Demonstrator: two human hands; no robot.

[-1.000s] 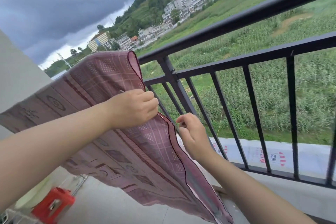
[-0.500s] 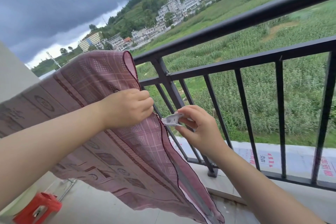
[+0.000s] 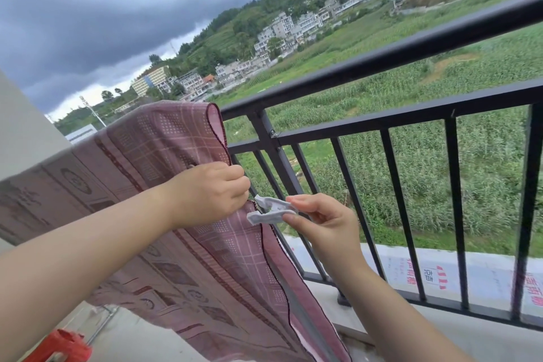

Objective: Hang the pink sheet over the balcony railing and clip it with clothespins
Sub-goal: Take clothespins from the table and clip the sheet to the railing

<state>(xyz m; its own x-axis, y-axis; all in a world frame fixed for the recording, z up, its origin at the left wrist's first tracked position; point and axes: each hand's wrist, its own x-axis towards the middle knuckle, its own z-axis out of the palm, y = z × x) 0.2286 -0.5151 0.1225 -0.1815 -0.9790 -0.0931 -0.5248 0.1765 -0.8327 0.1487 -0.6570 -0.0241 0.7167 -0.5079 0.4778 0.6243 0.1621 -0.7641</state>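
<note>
The pink patterned sheet [image 3: 164, 144] hangs folded over the black balcony railing [image 3: 382, 59] at the left, its right edge running down toward the floor. My left hand [image 3: 211, 194] grips that edge of the sheet just below the rail. My right hand [image 3: 320, 220] pinches a white clothespin [image 3: 271, 210] between thumb and fingers. The clothespin's jaws are spread and point left, right at the sheet's edge beside my left hand. Whether the jaws are around the cloth I cannot tell.
The railing's vertical bars [image 3: 454, 209] run on to the right, with green fields and hillside houses beyond. A red plastic stool [image 3: 63, 347] stands on the balcony floor at the lower left. A pale wall [image 3: 23, 126] closes off the left side.
My right hand, empty-looking one second ago, has brought a white clothespin up and moved its opened jaws to the sheet's edge. My left hand has kept its grip on the sheet.
</note>
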